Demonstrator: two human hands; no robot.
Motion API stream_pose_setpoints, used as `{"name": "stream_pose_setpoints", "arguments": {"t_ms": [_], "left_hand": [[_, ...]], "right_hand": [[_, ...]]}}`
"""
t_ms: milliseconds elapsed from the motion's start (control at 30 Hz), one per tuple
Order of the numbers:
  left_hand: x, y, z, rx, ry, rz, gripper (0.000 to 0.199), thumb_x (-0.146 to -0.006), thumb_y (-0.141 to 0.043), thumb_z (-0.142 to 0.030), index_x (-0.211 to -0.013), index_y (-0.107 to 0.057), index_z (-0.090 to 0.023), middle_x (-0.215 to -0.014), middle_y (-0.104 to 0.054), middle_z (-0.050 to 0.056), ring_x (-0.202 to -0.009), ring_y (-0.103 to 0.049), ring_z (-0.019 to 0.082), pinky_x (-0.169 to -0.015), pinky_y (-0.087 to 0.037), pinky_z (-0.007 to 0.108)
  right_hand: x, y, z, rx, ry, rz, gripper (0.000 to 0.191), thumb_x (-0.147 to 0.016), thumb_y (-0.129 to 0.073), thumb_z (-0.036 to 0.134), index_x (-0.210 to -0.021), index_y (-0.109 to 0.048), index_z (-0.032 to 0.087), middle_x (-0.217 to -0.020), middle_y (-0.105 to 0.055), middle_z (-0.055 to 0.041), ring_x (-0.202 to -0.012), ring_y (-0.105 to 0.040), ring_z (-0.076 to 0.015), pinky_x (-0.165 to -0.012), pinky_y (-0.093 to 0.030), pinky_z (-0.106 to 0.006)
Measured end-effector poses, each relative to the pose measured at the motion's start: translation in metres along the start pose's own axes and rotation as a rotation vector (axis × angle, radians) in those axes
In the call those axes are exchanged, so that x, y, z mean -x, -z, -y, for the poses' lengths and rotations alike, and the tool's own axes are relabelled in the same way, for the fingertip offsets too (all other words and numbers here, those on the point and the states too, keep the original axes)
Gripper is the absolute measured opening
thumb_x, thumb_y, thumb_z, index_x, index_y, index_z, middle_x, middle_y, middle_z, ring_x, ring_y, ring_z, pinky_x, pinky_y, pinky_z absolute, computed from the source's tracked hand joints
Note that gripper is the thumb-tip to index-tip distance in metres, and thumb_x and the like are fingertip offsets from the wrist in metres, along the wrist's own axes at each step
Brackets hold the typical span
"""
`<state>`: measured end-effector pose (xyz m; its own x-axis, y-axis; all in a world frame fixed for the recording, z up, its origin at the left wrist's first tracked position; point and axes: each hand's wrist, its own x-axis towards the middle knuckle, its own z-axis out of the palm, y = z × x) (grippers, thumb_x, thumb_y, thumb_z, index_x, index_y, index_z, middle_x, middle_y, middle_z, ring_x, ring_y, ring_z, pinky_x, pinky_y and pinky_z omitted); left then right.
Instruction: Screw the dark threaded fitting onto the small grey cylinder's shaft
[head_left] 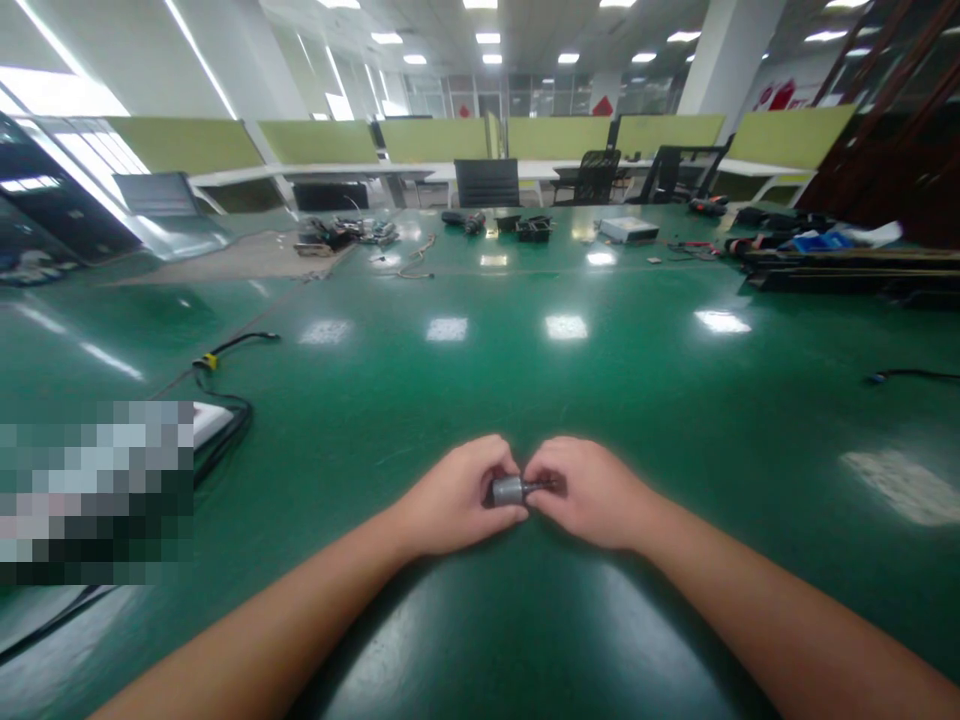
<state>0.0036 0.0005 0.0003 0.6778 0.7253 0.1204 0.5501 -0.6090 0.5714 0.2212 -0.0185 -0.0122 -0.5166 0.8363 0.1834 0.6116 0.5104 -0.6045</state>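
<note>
Near the front of the green table (480,400), my left hand (465,495) is closed round a small silver-grey metal cylinder (508,490). A thin dark shaft-like part (536,487) sticks out from the cylinder's right end. The fingertips of my right hand (589,490) pinch this thin part. Both hands are close together, with the cylinder lying roughly level between them. My left palm hides the cylinder's left end, and the right fingers partly cover the thin part's far end.
On the left lie a blurred-out object (97,490) and black cables (240,420). A short cable (915,375) lies at the right. Toward the back are dark parts (532,228), a silver box (628,230) and stacked dark panels (847,270). Chairs (487,183) stand beyond.
</note>
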Motion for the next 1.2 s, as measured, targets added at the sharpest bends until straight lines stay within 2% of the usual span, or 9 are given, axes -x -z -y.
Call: {"name": "stream_pose_setpoints", "arguments": {"t_ms": [133, 233, 400, 500, 1200], "left_hand": [[-0.0001, 0.0012, -0.0006, 0.038, 0.011, 0.021, 0.025, -0.083, -0.073, -0.039, -0.089, -0.061, -0.018, -0.077, -0.057, -0.002, -0.069, -0.052, 0.015, -0.064, -0.038, 0.025], [-0.0003, 0.0015, -0.0016, 0.063, 0.023, 0.029, 0.019, -0.091, -0.063, -0.037, -0.091, -0.062, -0.017, -0.075, -0.056, -0.002, -0.066, -0.052, 0.014, -0.063, -0.038, 0.025], [-0.0002, -0.0005, -0.0022, 0.023, 0.002, 0.035, 0.02, -0.082, -0.072, -0.029, -0.097, -0.064, -0.019, -0.083, -0.062, -0.001, -0.072, -0.056, 0.015, -0.068, -0.04, 0.026], [-0.0006, -0.0012, -0.0018, -0.012, -0.008, 0.038, 0.021, -0.079, -0.075, -0.027, -0.094, -0.064, -0.018, -0.085, -0.063, 0.0, -0.074, -0.057, 0.016, -0.07, -0.04, 0.027], [-0.0005, 0.002, -0.0031, -0.02, -0.029, 0.037, 0.019, -0.081, -0.073, -0.031, -0.089, -0.063, -0.018, -0.081, -0.059, 0.0, -0.074, -0.056, 0.017, -0.069, -0.039, 0.028]], "right_hand": [[0.0005, 0.0013, -0.0006, -0.011, 0.029, 0.002, 0.007, -0.083, -0.071, 0.018, -0.09, -0.071, 0.02, -0.083, -0.067, -0.0013, -0.08, -0.057, -0.0159, -0.072, -0.04, -0.027], [0.0024, 0.0032, -0.0017, -0.013, 0.038, -0.009, 0.007, -0.083, -0.07, 0.016, -0.089, -0.069, 0.019, -0.082, -0.065, -0.0007, -0.078, -0.056, -0.0151, -0.07, -0.04, -0.026], [0.0032, 0.0024, -0.0017, -0.011, 0.037, -0.005, 0.007, -0.081, -0.072, 0.017, -0.088, -0.069, 0.019, -0.082, -0.065, -0.0001, -0.078, -0.056, -0.015, -0.07, -0.039, -0.026], [0.0035, 0.0023, -0.0015, -0.002, 0.031, -0.003, 0.007, -0.081, -0.071, 0.017, -0.087, -0.068, 0.02, -0.082, -0.065, -0.0001, -0.078, -0.056, -0.0153, -0.07, -0.039, -0.027], [0.0039, 0.0068, -0.0013, 0.005, 0.024, 0.032, 0.004, -0.083, -0.07, 0.017, -0.087, -0.069, 0.019, -0.081, -0.065, -0.0008, -0.077, -0.056, -0.0155, -0.068, -0.039, -0.027]]}}
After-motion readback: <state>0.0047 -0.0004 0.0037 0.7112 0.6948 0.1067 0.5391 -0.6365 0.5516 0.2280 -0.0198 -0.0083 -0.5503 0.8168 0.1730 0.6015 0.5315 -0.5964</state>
